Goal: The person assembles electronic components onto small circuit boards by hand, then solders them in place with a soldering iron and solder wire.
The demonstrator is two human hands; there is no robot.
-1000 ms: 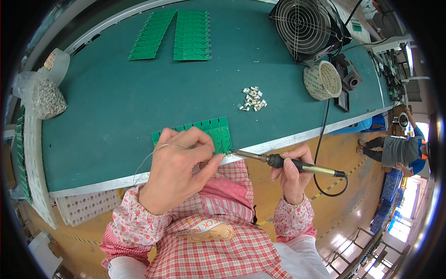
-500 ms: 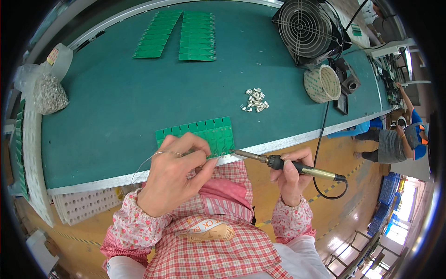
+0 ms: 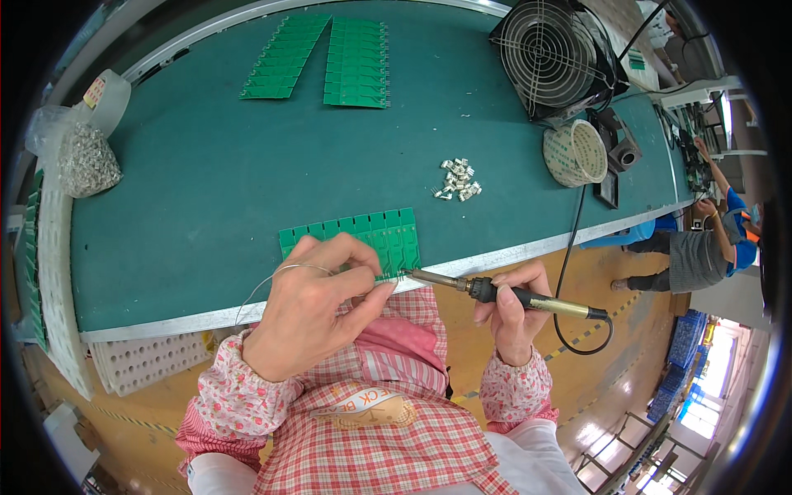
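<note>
Just off the near edge of the counter (image 3: 190, 181), the right hand (image 3: 513, 318) was closed around a soldering iron (image 3: 481, 288), whose tip pointed left to the near right corner of the green circuit board (image 3: 396, 235) (whether they touched was too small to tell). The left hand (image 3: 309, 305) was nearer, its curled fingers covering part of the board and gripping a thin wire (image 3: 285, 269), while the board's long axis ran left to right along the edge. Farther off, white connectors (image 3: 459, 180) sat in a loose pile.
</note>
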